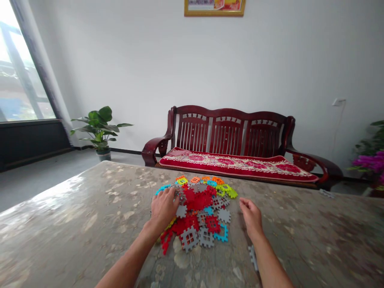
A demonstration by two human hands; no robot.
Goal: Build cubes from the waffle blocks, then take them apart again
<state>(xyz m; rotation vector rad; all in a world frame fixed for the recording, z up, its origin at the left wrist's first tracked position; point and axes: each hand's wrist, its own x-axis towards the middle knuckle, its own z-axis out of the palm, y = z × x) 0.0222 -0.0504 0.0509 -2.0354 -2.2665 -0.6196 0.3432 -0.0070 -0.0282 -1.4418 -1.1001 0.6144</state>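
Observation:
A pile of interlocking plastic building pieces [198, 200] with notched edges lies on the table, in red, grey, blue, yellow-green and orange. Some are squares with window cut-outs, such as a grey window piece [189, 239] at the near side; others are gear-shaped. My left hand [164, 205] rests over the pile's left side, fingers spread forward and thumb apart, its fingertips partly hidden among the pieces. To the right of the pile, my right hand [251, 216] hovers with its fingers curled together, and no piece shows in it. A grey piece [253, 258] lies beside my right forearm.
The table [75, 232] has a patterned, glossy cover. Another grey piece [326, 193] lies near its far right edge. Behind stands a dark red wooden bench [226, 136] with a red floral cover. Potted plants [102, 128] stand on the floor at both sides.

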